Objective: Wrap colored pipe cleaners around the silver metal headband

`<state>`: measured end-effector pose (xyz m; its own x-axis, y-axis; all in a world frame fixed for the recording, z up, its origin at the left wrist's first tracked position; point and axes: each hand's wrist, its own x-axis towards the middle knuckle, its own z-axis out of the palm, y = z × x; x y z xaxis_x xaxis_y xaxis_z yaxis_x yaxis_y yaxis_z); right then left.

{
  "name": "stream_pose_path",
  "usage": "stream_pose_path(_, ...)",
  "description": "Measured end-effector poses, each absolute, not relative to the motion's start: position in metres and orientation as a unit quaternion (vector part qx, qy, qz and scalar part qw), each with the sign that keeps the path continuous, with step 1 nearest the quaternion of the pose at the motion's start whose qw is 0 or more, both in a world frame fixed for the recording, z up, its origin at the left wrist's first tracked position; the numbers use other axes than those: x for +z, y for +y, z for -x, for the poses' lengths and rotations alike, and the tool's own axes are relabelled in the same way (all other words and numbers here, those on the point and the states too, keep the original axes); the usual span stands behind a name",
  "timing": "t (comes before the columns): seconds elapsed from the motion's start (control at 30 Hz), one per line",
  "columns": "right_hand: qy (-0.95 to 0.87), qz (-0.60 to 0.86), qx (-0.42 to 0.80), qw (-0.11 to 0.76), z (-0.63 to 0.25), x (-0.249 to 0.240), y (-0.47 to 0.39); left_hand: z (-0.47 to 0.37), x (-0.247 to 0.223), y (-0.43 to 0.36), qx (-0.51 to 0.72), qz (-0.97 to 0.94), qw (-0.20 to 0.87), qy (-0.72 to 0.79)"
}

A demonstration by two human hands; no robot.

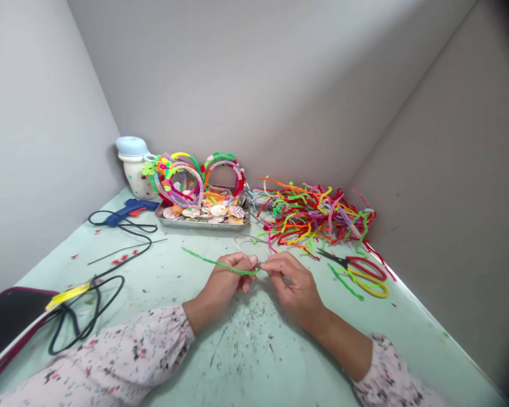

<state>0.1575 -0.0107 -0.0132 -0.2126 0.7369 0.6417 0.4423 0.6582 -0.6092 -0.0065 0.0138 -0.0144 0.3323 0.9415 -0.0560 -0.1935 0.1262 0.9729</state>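
A green pipe cleaner (pixel 207 260) runs from the left across the fingers of my left hand (pixel 231 278), which are closed round it. My right hand (pixel 290 282) meets the left one at the middle of the table, thumb and finger pinched at the pipe cleaner's right end. A thin wire-like loop (pixel 240 240) rises faintly just behind the fingertips; where it ends between the fingers is hidden. Both hands are held just above the pale green tabletop (pixel 246 362).
Behind stand a metal tray (pixel 199 224) of shells with colourful headbands (pixel 182 192), and a white jar (pixel 136 172). Scissors (pixel 365 274) lie right, below a pipe cleaner pile (pixel 318 215). At left are a blue glue gun (pixel 127 210), black cable (pixel 99 311) and dark tablet (pixel 12 322).
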Motion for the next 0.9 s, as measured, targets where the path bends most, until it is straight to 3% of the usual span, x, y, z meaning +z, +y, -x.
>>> stream_pose_path(0.9,-0.737,0.449,0.138,0.486,-0.157,-0.014,-0.011,0.004,0.001,0.009,0.422,-0.561,0.613,0.363)
